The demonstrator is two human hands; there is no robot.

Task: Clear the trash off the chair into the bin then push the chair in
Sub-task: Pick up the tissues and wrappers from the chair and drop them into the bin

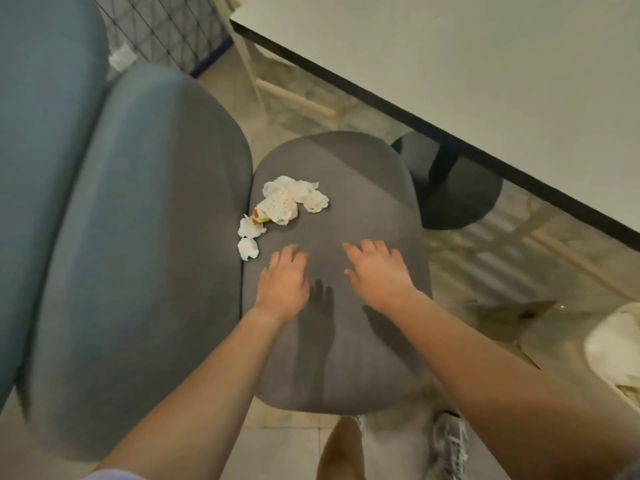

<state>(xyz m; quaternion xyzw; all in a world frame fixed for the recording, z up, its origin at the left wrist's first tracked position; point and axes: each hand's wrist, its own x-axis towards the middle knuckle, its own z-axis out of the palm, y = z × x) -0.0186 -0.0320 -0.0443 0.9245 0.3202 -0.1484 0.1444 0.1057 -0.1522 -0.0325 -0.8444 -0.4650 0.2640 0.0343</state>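
Both hands, left [284,284] and right [377,271], hovered empty with fingers loosely spread over the grey chair seat [363,209], while the crumpled tissues and spotted wrapper [284,202] sat bunched at the seat's far left edge, just beyond the left hand, beside the chair's backrest [138,237].

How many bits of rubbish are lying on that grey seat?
4, by my count: a spotted wrapper, a crumpled napkin touching it on the right, and two small wads by the seat's left edge. More may hide underneath.
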